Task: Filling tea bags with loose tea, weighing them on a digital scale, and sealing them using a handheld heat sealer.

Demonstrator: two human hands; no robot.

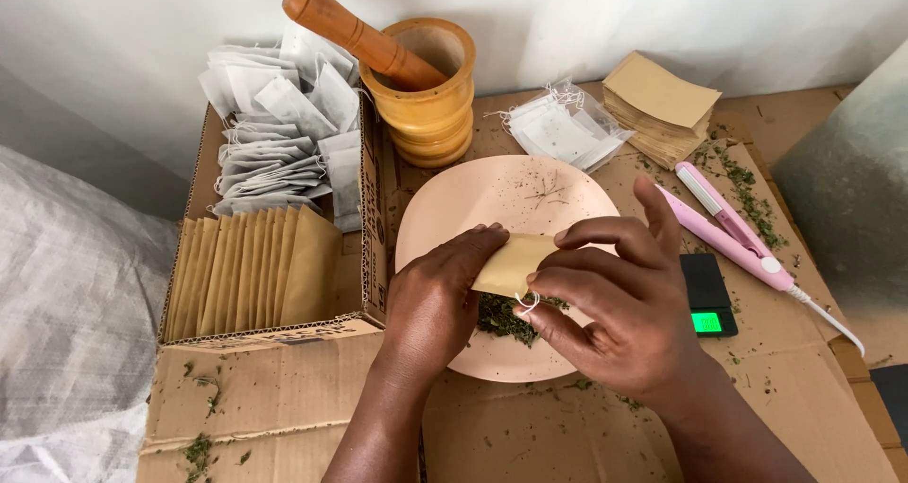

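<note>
While both hands pinch small tan envelope over pink plate: left hand fingers closed on one end, right hand thumb and forefinger on white string. Advice: keep envelope level above dried herbs.

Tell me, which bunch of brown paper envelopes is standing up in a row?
The brown envelopes in the cardboard box, on the left, stand on edge in a row. The other stack, at the back right beside the pink sealer, lies flat in a pile.
</note>
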